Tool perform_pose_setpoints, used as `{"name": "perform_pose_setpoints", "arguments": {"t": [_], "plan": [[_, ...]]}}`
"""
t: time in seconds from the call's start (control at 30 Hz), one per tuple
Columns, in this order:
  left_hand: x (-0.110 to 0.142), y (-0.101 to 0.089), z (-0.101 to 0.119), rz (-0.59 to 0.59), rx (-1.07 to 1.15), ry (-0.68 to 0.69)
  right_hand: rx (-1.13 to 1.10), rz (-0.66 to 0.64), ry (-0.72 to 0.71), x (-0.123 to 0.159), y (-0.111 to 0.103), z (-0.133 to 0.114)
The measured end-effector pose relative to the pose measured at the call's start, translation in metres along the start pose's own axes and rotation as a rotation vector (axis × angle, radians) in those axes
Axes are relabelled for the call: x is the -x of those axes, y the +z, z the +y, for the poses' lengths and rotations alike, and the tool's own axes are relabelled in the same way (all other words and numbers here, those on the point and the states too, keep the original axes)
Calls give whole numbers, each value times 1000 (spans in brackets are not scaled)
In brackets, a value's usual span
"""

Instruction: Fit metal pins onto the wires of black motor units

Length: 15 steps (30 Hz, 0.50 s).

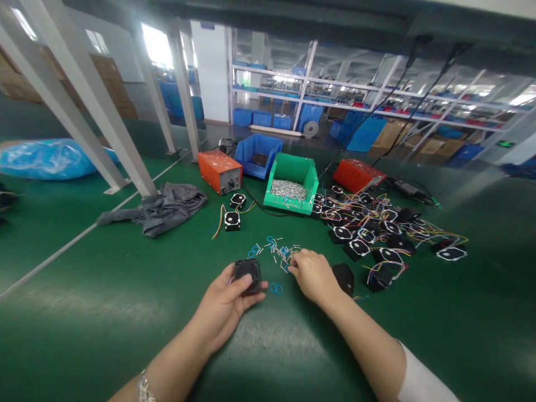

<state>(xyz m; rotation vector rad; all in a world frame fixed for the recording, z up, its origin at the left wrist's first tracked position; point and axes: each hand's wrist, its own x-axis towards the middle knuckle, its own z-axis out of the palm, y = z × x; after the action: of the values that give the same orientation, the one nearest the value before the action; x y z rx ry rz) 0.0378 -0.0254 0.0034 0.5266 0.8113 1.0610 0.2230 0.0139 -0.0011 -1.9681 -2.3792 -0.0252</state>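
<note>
Black block [248, 269] in the left hand [228, 301], on the near side of the green bin [288, 163] and a little to its left: thumb laid across the top, fingers curled round the side and underneath in a closed hold. Right hand [312, 273] also on the near side of the green bin and slightly to its right, dipped to the edge of the loose metal pins [285, 252], thumb and fingers drawn in narrow. Impossible to tell from this angle: a pin between those fingertips, or nothing.

Blue rings [276, 288] strewn on the bench [125, 312] on the near side of the green bin, some in among the pins. Wired black units [359, 247] heaped to the right of the green bin, with two more to its left.

For a clean pick-up, probably best to choose a pin at the fringe of the scatter, pinch lightly across its middle, then lift straight up without sweeping rings or neighbouring pins along. Thin, round-looking metal, so likely to roll under a hard or slanting press. Meanwhile, hold the block level and low on the near side of the green bin, thumb clear of the corners, for a short carry between hands.
</note>
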Motion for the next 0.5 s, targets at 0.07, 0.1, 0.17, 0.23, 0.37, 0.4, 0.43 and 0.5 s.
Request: {"name": "perform_pose_setpoints", "arguments": {"t": [0.07,0.1,0.17,0.23,0.37,0.4,0.43,0.5], "plan": [[0,1,-6,-6,-63,12,-70,-10,2,0,-2,1],[-1,1,-9,-4,-93,16,-120,3,6,1,-4,0],[-2,2,-14,9,-145,27,-269,61,11,4,-14,-6],[-2,3,-17,18,-185,42,-485,79,-18,11,-25,-16],[-3,4,-21,22,-221,89,-772,-67,-126,27,-40,-38],[-2,5,-22,17,-221,95,-774,-80,-127,29,-40,-41],[-2,5,-23,8,-221,98,-761,-77,-119,31,-40,-43],[-2,4,-24,-13,-225,102,-725,-57,-96,32,-37,-46]]}}
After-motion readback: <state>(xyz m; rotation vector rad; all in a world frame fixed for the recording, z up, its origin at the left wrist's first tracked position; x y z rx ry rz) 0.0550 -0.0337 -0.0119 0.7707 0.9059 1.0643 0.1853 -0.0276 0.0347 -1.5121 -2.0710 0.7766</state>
